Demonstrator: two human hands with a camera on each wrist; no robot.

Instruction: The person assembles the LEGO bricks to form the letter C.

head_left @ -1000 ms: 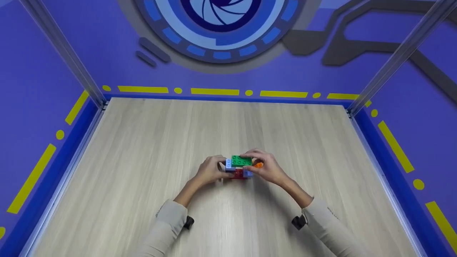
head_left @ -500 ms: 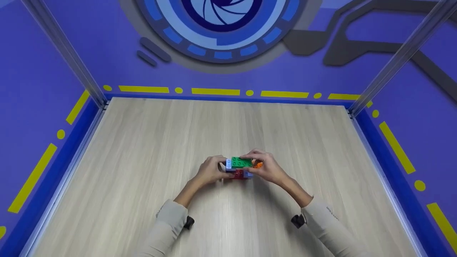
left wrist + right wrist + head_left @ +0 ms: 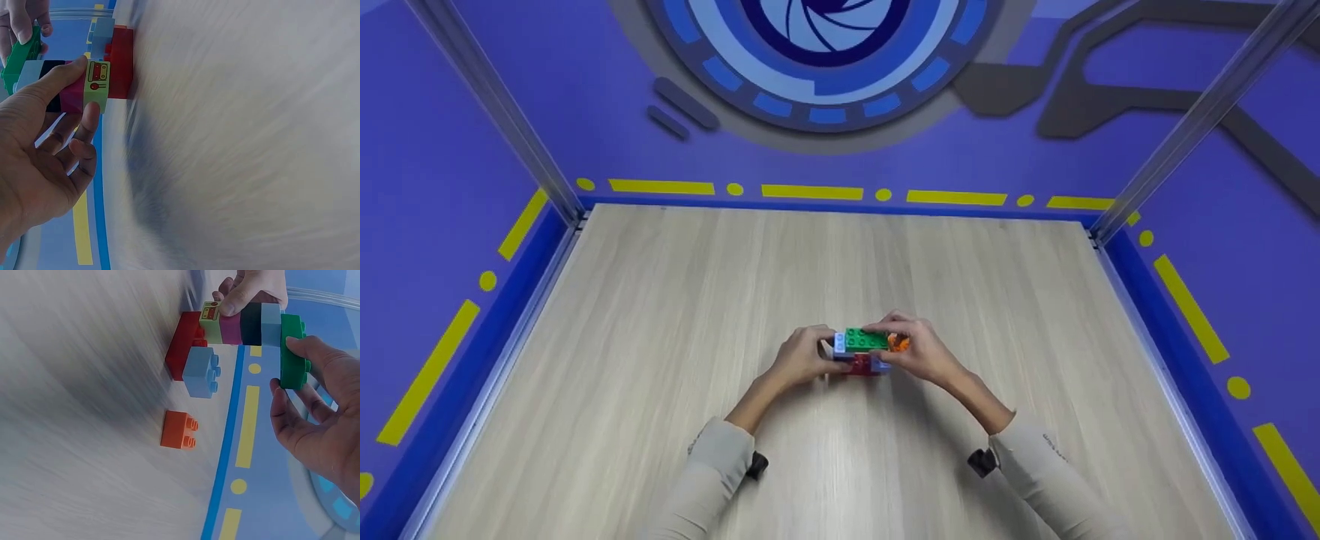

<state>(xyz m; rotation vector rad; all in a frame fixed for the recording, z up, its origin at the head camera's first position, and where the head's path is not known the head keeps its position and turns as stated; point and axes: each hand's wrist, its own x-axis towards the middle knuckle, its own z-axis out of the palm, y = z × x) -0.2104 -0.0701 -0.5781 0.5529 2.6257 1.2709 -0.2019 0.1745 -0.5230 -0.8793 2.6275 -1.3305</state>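
Observation:
A tower of toy building bricks stands on a red base brick point(image 3: 181, 349): a printed light-green brick point(image 3: 97, 84), a magenta brick point(image 3: 229, 329), a black brick point(image 3: 251, 324) and a light-blue brick point(image 3: 270, 324). My left hand point(image 3: 801, 356) grips this tower, thumb and fingers on the light-green and magenta bricks. With thumb and fingertips, my right hand point(image 3: 928, 352) pinches a green brick point(image 3: 292, 351) at the tower's top, against the light-blue one and overhanging to the right. Whether its studs are fully joined I cannot tell. A second light-blue brick point(image 3: 198, 372) sits on the base's right end.
An orange brick point(image 3: 176, 430) lies apart on the wooden table point(image 3: 720, 285), right of the red base and partly behind my right hand in the head view. Blue-purple panels point(image 3: 840, 169) wall the table's back and sides.
The green brick has dipped very slightly with my right hand since one second ago. My left hand keeps its grip on the tower in the same place.

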